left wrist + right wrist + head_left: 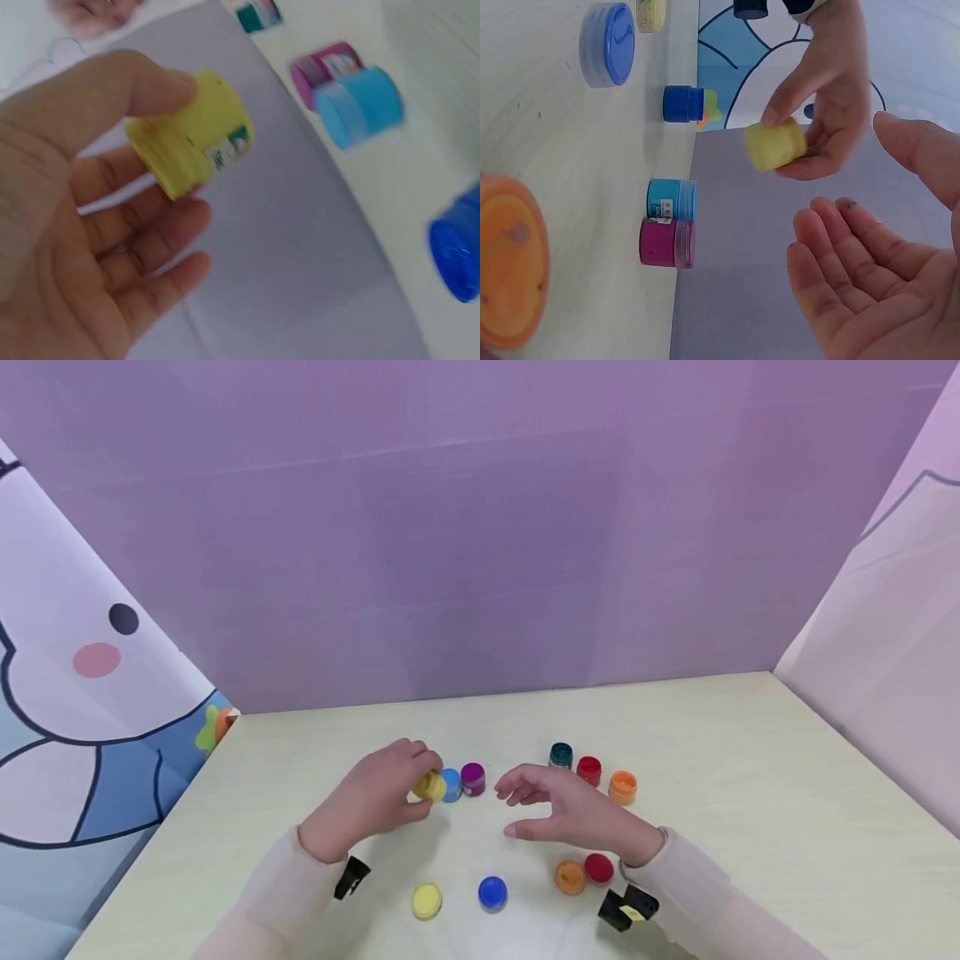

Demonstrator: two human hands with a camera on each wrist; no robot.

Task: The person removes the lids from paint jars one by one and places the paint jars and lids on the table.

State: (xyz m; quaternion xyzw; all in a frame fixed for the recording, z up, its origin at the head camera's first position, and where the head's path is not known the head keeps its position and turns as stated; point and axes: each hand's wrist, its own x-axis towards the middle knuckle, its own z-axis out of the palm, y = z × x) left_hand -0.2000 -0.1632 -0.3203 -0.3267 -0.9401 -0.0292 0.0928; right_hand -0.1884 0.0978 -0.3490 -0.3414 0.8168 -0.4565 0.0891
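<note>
My left hand (378, 791) pinches a small yellow paint jar (202, 124) between thumb and fingers, in the air above the table. The jar is tipped, and a small label shows on its side. To the right is my right hand (566, 806), holding nothing, its palm turned toward the left hand and its fingers spread from the thumb. Beside the held jar in the head view stand a light blue paint jar (451, 785) and a purple paint jar (472, 779), side by side. A dark blue jar (682, 103) shows in the right wrist view; the left hand hides it in the head view.
Dark green (561, 755), red (589, 770) and orange paint jars (622, 787) stand behind my right hand. Nearer lie a yellow lid (427, 902), a blue lid (492, 894), an orange lid (570, 877) and a red lid (599, 868). A purple wall (487, 568) bounds the table's back.
</note>
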